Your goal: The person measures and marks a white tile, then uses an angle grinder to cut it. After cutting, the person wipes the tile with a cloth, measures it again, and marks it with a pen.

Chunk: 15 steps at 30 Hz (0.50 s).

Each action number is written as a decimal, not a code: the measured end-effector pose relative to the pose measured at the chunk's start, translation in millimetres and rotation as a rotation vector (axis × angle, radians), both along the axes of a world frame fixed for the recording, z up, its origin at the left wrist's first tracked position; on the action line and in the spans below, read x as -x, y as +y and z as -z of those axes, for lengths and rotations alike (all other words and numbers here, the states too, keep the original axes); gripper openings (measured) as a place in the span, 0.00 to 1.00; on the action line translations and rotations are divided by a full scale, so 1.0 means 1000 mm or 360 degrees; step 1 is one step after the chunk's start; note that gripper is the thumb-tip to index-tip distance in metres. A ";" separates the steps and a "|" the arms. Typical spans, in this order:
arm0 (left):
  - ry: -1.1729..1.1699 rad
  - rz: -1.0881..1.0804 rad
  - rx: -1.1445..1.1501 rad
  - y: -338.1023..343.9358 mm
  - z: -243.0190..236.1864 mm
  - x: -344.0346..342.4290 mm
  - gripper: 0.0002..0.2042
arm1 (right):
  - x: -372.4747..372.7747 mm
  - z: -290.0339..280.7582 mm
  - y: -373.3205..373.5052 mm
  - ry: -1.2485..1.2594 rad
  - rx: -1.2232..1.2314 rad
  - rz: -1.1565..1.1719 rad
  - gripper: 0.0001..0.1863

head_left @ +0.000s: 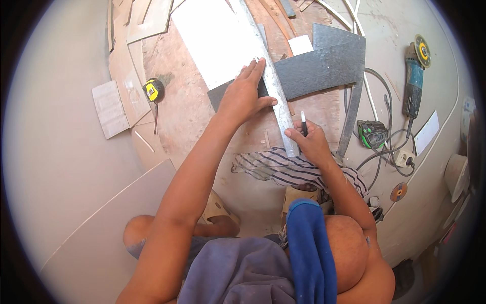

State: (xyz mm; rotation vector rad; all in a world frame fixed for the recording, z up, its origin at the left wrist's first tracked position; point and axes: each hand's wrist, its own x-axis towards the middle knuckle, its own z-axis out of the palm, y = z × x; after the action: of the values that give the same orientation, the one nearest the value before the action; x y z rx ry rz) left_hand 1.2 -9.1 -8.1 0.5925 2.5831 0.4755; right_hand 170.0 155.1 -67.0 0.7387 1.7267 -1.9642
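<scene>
We see the L hand [244, 96] laid open on the metal bar [283, 121], fingertips and thumb against its L edge, not wrapped round it. The R hand [313, 141] is closed on a black marker pen [304, 124], held upright-ish w/ its white end up, thumb at the bar's R edge nr its lower end. The bar runs diagonally over a dark grey slab [326, 71] and alongside a white panel [210, 43], all on a worn wooden board [185, 114]. We've a striped cloth [276, 167] just below the bar's near end. Off to the L sits a yellow-and-black tape measure [153, 89]; to the R, on the floor, an angle grinder [414, 76] (disc end up top), plus a loose orange-brown disc [399, 192] nr a socket block [404, 158].
</scene>
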 end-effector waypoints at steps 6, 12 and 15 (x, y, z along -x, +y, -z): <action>0.0005 -0.0001 -0.0012 -0.001 0.000 -0.001 0.50 | 0.002 -0.003 0.000 -0.0011 0.0050 0.0015 0.15; -0.0003 -0.0001 0.0001 0.001 -0.001 -0.001 0.50 | 0.003 -0.005 0.001 -0.0046 0.0085 0.0058 0.17; 0.0002 0.0003 -0.0009 0.000 -0.001 -0.001 0.50 | 0.004 -0.006 0.003 -0.0006 0.0037 0.0038 0.15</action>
State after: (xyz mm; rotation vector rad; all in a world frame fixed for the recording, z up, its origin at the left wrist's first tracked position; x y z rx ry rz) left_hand 2.2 -9.0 -7.5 0.5976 2.5831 0.4824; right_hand 166.4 157.8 -61.1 0.7582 1.6971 -1.9942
